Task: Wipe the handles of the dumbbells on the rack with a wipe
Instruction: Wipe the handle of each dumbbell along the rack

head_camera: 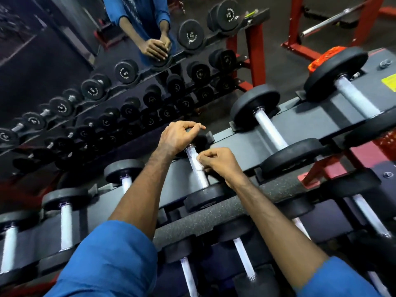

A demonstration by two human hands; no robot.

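- Blue sleeves (111,260) cover both upper forearms at the bottom of the view, and the bare forearms reach up and forward over the dumbbell rack (171,189).
- Lower rack tiers sit under the arms, holding dumbbells with pale handles; a speckled grey foam-like bar (214,219) runs across between tiers.
- On the top tier, the dumbbell being worked on (201,183) lies between the two hands, its knurled silver handle (196,166) pointing away from the camera.
- Right hand (220,163) has its fingers curled, pinching a small white wipe (198,165) against the right side of that handle, about midway along it.
- Left hand (180,136) rests on the dumbbell's far black head (201,139), fingers bent over its top edge, gripping it.
- Two larger dumbbells (276,138) lie to the right on the same tier, well apart from the hands.
- Behind the rack, a mirror (64,82) reflects rows of black dumbbells and the person's hands.
- Red frame (255,50) stands on the dark floor at upper right.
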